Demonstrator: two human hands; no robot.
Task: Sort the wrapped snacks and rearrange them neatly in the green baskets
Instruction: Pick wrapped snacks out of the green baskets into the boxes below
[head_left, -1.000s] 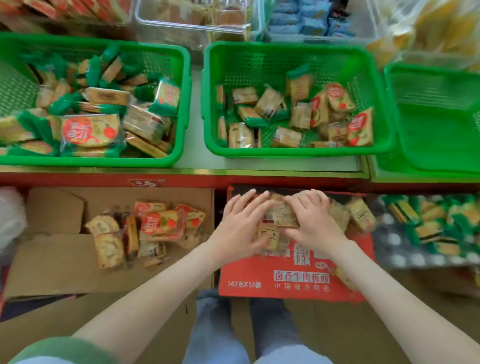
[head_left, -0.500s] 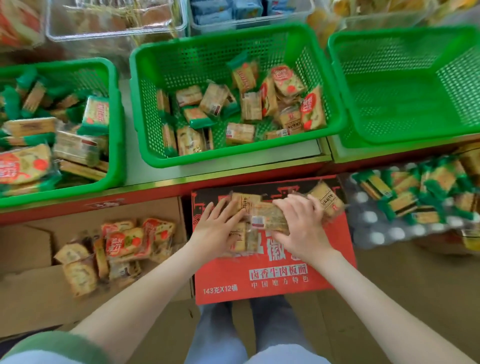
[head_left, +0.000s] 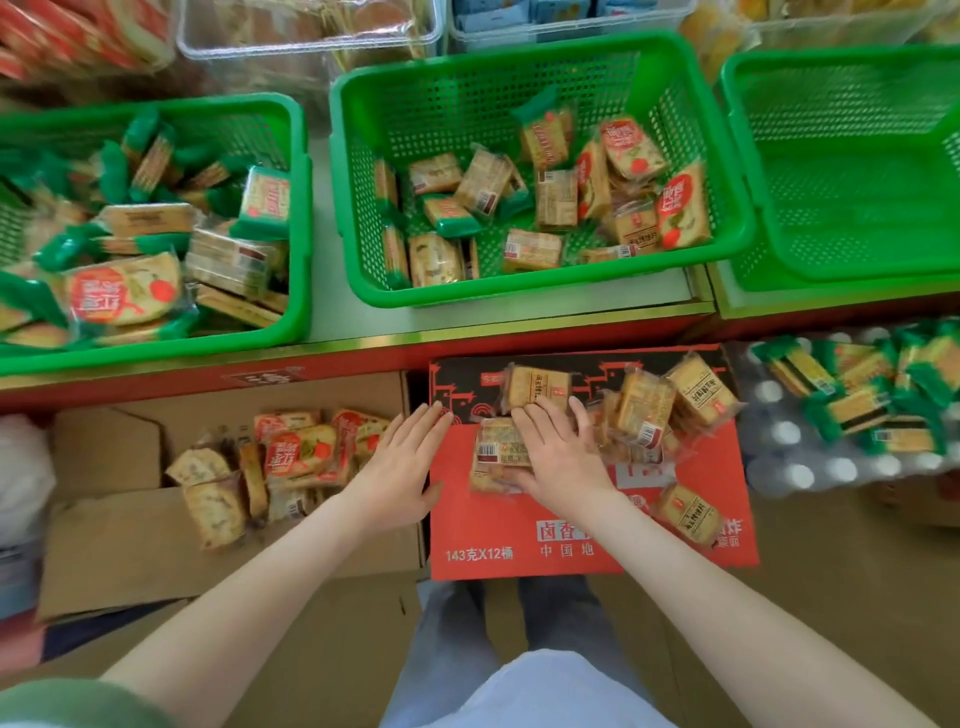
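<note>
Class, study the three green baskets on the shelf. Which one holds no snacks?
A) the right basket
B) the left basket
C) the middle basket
A: the right basket shows only bare green mesh where visible, while the left basket and the middle basket both hold wrapped snacks.

snacks (head_left: 644, 402) on box (head_left: 519, 540), baskets (head_left: 540, 283) behind

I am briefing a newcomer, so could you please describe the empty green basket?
On the shelf, past the left basket and middle basket, stands the rightmost basket, cut off by the picture's edge. Unlike those two, it shows only bare green mesh.
</note>
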